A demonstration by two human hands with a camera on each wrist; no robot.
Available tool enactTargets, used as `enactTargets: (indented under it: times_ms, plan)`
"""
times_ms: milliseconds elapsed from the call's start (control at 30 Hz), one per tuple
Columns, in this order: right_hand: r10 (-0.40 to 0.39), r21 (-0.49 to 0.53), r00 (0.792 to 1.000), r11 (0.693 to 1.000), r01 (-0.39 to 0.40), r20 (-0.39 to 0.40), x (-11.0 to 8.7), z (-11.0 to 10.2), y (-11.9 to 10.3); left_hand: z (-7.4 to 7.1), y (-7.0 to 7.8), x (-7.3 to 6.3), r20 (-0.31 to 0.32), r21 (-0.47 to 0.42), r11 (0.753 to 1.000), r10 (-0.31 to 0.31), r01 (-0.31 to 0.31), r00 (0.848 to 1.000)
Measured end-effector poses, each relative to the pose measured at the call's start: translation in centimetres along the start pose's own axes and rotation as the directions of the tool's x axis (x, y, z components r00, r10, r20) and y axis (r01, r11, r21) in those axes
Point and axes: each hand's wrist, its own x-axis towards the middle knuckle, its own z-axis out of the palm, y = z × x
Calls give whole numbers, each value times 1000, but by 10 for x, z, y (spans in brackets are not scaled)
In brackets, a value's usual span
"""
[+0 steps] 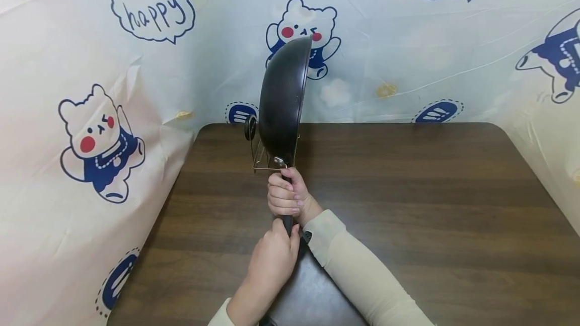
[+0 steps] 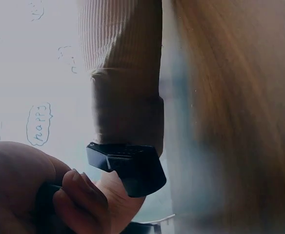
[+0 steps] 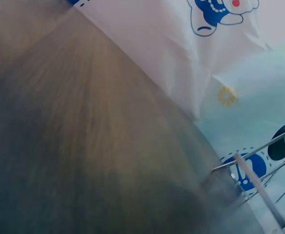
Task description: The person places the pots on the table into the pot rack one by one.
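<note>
A dark frying pan (image 1: 285,99), deep like a wok, stands on edge with its handle down and its open side to the right in the head view. My right hand (image 1: 290,194) grips the black handle just below the bowl, fingers curled round it. Lower on the same handle, my left hand (image 1: 274,253) holds on with its thumb along the side. Fingers of my left hand (image 2: 81,195) appear at the lower left of the left wrist view, against a dark handle part. The right wrist view shows neither hand.
Behind the pan, a thin wire rack (image 1: 267,167) stands on the brown wooden table (image 1: 408,190), partly hidden. A black round knob (image 1: 250,127) shows beside it. The right wrist view also has the rack (image 3: 254,175). Printed cloth (image 1: 371,54) hangs around the table.
</note>
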Motion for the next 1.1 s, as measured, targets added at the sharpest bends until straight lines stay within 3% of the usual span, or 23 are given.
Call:
enactTargets:
  times_ms: [267, 567, 867, 1100]
  plan:
    - [1, -36, 999, 999, -2, -43, -11, -5, -1, 7, 2, 0, 9, 10, 1000, 3, -4, 1000]
    - [1, -139, 984, 990, -25, -176, -28, -9, 0, 11, -2, 0, 106, -53, 999, -5, 11, 994]
    - [-20, -245, 937, 967, -70, -349, -37, -5, 2, 15, -13, -1, 164, -124, 992, 21, 0, 986]
    - [-63, -330, 900, 940, -92, -432, -40, -1, 0, 12, -17, 0, 197, -168, 986, 33, 1, 980]
